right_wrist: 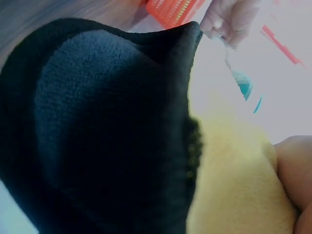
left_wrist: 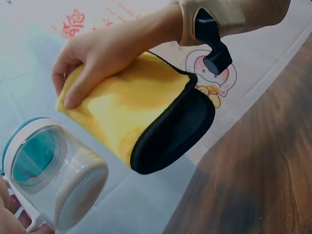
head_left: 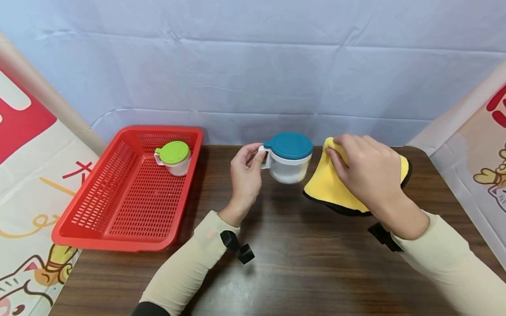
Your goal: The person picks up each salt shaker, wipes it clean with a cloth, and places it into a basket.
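By its white handle, my left hand (head_left: pixel 246 173) pinches a clear seasoning jar (head_left: pixel 288 169) with a blue lid (head_left: pixel 291 145). The jar is upright and raised over the table, and its see-through body shows in the left wrist view. My right hand (head_left: pixel 365 169) grips a folded yellow cloth (head_left: pixel 328 186) with black edging, thumb on the near side and fingers behind. The cloth hangs just right of the jar, a small gap between them in the head view. In the right wrist view the cloth's dark underside (right_wrist: pixel 107 126) fills much of the picture and covers most of the jar.
A red plastic basket (head_left: pixel 179 219) with slotted walls stands on the left of the dark wooden table (head_left: pixel 316 272). Inside, at its far right corner, sits a similar jar with a green lid (head_left: pixel 174 152). A pale sheet (head_left: pixel 253 79) hangs behind the table.
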`<state>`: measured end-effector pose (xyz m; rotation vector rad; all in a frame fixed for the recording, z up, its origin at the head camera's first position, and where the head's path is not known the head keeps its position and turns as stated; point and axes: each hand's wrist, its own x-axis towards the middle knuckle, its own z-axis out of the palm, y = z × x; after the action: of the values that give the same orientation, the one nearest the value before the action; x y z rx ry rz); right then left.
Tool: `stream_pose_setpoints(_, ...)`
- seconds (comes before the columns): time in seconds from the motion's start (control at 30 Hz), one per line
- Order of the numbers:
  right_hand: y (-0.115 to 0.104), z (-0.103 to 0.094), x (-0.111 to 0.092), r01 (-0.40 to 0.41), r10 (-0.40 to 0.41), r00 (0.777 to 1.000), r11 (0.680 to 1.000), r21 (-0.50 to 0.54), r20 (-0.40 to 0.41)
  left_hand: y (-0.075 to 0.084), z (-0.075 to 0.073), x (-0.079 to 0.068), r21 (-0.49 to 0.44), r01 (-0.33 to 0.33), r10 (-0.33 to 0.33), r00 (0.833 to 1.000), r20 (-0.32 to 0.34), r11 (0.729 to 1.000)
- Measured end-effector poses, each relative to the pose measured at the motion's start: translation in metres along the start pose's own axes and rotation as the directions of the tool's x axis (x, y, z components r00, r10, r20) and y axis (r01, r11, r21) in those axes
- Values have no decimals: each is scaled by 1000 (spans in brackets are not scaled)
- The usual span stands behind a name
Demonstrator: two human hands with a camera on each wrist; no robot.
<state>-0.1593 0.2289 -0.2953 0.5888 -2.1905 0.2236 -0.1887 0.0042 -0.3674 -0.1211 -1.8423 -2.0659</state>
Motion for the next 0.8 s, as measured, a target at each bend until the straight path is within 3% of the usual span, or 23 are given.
stream_pose_setpoints(0.4,-25,-16,2,57,-57,997,998,15,43,1,2,0,-1,9,-9,1000,3,1000)
stream_pose_setpoints(0.8,-54,-4,10,133,-139,990,981,140,36,2,4,-3,11,-3,3,1000,9,1000)
